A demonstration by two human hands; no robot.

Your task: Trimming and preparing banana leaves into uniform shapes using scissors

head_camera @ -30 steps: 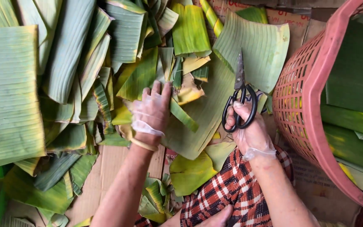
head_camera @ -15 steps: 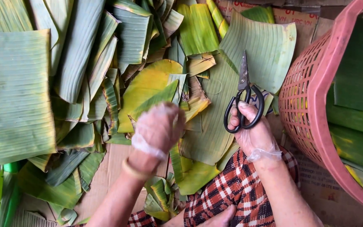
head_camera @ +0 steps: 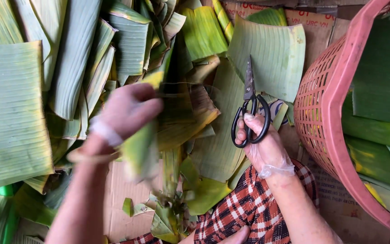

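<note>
Hands in thin clear plastic gloves are working over a floor covered with cut banana leaves. The left hand (head_camera: 123, 113), blurred by motion, is closing its fingers around a long yellow-green strip of banana leaf (head_camera: 159, 131), lifting it above the pile; the strip's lower end is hanging down toward the near edge of the view. A pale rubber band (head_camera: 89, 157) is sitting around the left wrist.

The right hand (head_camera: 262, 144) is gripping a pair of black-handled metal scissors (head_camera: 250, 108), with fingers threaded through the loops. The blades are lying together and pointing away toward the far side, resting over a broad pale green leaf piece (head_camera: 271, 54).

At the right edge, a large round pink plastic basket with a lattice wall (head_camera: 326, 108) is standing just beside the right hand. Inside it, darker green banana leaf sections (head_camera: 380, 81) are lying stacked flat, some showing yellow edges.

On the left, wide rectangular leaf sheets (head_camera: 10, 108) are lying spread out, and narrower folded strips (head_camera: 75, 58) are piled toward the far side. Brown cardboard (head_camera: 118, 199) is showing beneath the leaves near the person. Small leaf trimmings (head_camera: 168, 217) are gathering at the near centre. Red, black and white checked cloth (head_camera: 244, 208) is covering the person's lap under the right forearm.
</note>
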